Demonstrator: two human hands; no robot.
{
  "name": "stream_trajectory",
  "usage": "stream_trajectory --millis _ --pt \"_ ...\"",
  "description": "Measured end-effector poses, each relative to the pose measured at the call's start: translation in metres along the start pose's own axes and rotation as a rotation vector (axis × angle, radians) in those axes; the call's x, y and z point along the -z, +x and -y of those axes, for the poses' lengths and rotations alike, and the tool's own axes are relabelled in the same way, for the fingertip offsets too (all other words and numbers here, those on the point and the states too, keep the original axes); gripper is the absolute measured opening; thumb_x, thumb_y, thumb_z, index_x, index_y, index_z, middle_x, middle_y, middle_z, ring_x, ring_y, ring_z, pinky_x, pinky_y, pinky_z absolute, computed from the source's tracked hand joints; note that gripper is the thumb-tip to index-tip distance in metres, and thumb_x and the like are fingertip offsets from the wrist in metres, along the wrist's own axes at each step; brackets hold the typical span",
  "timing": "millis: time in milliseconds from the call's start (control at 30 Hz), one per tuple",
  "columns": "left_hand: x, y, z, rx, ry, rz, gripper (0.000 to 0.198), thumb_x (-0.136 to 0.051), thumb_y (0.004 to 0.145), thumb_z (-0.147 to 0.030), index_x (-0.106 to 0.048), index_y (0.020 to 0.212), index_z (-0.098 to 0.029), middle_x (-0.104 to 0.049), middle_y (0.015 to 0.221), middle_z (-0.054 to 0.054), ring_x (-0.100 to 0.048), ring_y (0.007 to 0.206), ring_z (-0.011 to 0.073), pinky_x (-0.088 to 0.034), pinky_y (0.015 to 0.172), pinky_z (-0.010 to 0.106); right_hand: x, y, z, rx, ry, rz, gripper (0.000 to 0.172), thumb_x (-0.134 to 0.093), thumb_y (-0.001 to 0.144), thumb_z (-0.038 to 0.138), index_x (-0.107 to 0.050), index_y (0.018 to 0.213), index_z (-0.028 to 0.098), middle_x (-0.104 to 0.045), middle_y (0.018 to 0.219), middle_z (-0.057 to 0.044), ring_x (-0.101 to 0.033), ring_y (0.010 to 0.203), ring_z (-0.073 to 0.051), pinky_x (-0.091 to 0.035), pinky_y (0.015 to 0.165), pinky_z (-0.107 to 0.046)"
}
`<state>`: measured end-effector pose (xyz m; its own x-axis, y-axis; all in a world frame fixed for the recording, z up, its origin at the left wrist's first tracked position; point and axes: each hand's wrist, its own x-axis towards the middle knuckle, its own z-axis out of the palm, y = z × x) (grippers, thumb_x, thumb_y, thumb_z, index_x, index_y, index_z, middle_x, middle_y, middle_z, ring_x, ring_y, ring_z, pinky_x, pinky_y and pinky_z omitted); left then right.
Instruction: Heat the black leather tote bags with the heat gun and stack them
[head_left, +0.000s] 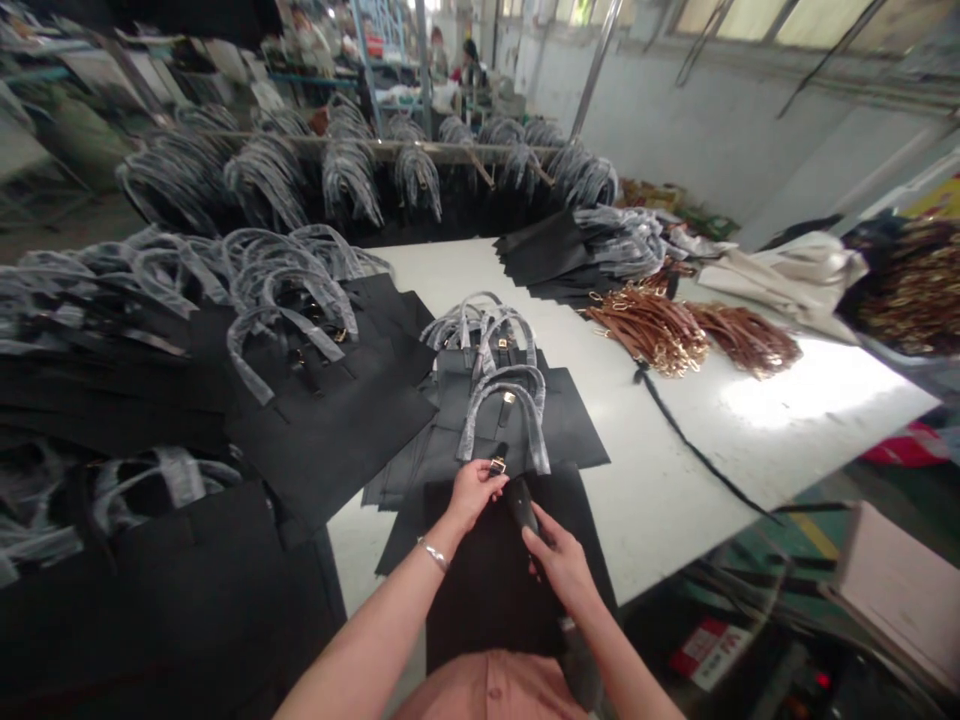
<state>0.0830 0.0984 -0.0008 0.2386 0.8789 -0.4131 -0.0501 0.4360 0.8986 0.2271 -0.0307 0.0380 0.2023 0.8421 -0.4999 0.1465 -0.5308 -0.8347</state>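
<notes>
Gold-buckled strap (498, 464), seemingly held for steadiness, is pinched by left fingers (493, 485) while right fingers (546, 521) clamp a black tool (520, 503).

The panel (480, 600) is plain black, its buckle (498, 466) gold, the tool (520, 505) black, the bench (652, 490) white, the straps (649, 318) reddish-brown, the shirt (487, 685) dusty pink.

From my station I can't tell what the dark tool (523, 508) is, wrapped as it is by the right hand (559, 558), and the left hand (474, 495) hides part of the strap (503, 451), while the shirt (491, 688) covers the near bag (487, 600) at its closest edge. The brown-and-gold heap (919, 275) at right runs out of view, and the people (471, 68) far back blur (little more than smudges to me).
</notes>
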Motion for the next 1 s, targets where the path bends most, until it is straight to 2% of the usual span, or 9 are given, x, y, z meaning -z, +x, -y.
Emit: stream_trajectory --millis 133,233,333,433,567,667,800,933,1000 --pt "0.012 0.001 -0.002 -0.029 0.089 -0.056 0.024 -0.075 0.071 -0.016 -0.068 0.093 -0.015 -0.064 0.060 -0.003 -0.053 0.048 0.0089 -0.038 0.050 0.021 0.008 -0.008 0.017 -0.014 0.046 0.046 0.068 -0.062 0.084 0.049 -0.049 0.145 0.021 -0.065 0.076 0.001 -0.057 0.051 -0.011 -0.047 0.047 -0.024" --pt "0.018 -0.001 -0.009 -0.016 0.088 -0.012 0.024 -0.069 0.073 -0.009 -0.069 0.097 -0.014 -0.071 0.074 0.002 -0.058 0.054 0.0092 -0.043 0.056 0.022 0.019 -0.016 0.031 -0.044 0.083 0.150 0.069 -0.064 0.083 0.049 -0.050 0.145 0.021 -0.064 0.073 0.001 -0.057 0.049 -0.011 -0.045 0.044 -0.023" --pt "0.019 -0.005 -0.016 0.003 0.037 0.094 0.032 -0.063 0.073 -0.002 -0.067 0.103 -0.013 -0.075 0.094 0.008 -0.067 0.073 0.0119 -0.051 0.071 0.024 0.024 -0.021 0.044 -0.027 0.128 0.216 0.069 -0.065 0.083 0.049 -0.050 0.144 0.023 -0.062 0.071 0.003 -0.057 0.049 -0.011 -0.044 0.043 -0.022" --pt "0.019 -0.010 -0.021 -0.014 -0.018 0.215 0.031 -0.063 0.074 -0.006 -0.067 0.104 -0.014 -0.075 0.101 0.009 -0.070 0.090 0.0157 -0.052 0.088 0.030 0.020 -0.017 0.054 -0.011 0.175 0.225 0.067 -0.067 0.081 0.047 -0.052 0.143 0.024 -0.064 0.077 0.002 -0.056 0.049 -0.009 -0.043 0.043 -0.021" --pt "0.022 -0.015 -0.023 -0.072 -0.047 0.424 0.036 -0.066 0.074 -0.014 -0.068 0.110 -0.015 -0.074 0.104 0.008 -0.069 0.094 0.0188 -0.051 0.088 0.031 0.014 -0.006 0.064 -0.025 0.212 0.220 0.068 -0.068 0.080 0.046 -0.052 0.143 0.023 -0.066 0.079 0.001 -0.056 0.047 -0.009 -0.043 0.042 -0.021" --pt "0.024 -0.017 -0.024 -0.088 -0.051 0.400 0.047 -0.063 0.071 -0.011 -0.066 0.117 -0.016 -0.074 0.106 0.008 -0.068 0.092 0.0182 -0.050 0.086 0.029 0.013 -0.004 0.069 -0.007 0.236 0.192 0.070 -0.068 0.081 0.045 -0.050 0.144 0.023 -0.066 0.081 0.001 -0.057 0.047 -0.009 -0.043 0.042 -0.022" --pt "0.024 -0.020 -0.026 -0.128 -0.079 0.402 0.044 -0.064 0.073 -0.012 -0.067 0.116 -0.016 -0.074 0.108 0.008 -0.067 0.099 0.0192 -0.046 0.096 0.032 0.015 -0.007 0.071 -0.039 0.225 0.241 0.066 -0.069 0.080 0.044 -0.053 0.141 0.023 -0.065 0.079 0.001 -0.057 0.046 -0.009 -0.041 0.041 -0.021" --pt "0.021 -0.023 -0.028 -0.111 -0.064 0.364 0.044 -0.065 0.070 -0.012 -0.067 0.115 -0.015 -0.075 0.101 0.008 -0.068 0.091 0.0198 -0.048 0.088 0.031 0.016 -0.008 0.075 -0.034 0.251 0.160 0.070 -0.069 0.080 0.047 -0.051 0.144 0.023 -0.066 0.080 0.001 -0.057 0.046 -0.009 -0.042 0.041 -0.021" --pt "0.020 -0.024 -0.029 -0.122 -0.080 0.340 0.044 -0.066 0.071 -0.012 -0.068 0.115 -0.015 -0.075 0.101 0.008 -0.068 0.091 0.0202 -0.048 0.089 0.032 0.016 -0.009 0.077 -0.039 0.235 0.181 0.070 -0.070 0.080 0.047 -0.051 0.143 0.024 -0.066 0.081 0.000 -0.058 0.047 -0.009 -0.042 0.042 -0.021"
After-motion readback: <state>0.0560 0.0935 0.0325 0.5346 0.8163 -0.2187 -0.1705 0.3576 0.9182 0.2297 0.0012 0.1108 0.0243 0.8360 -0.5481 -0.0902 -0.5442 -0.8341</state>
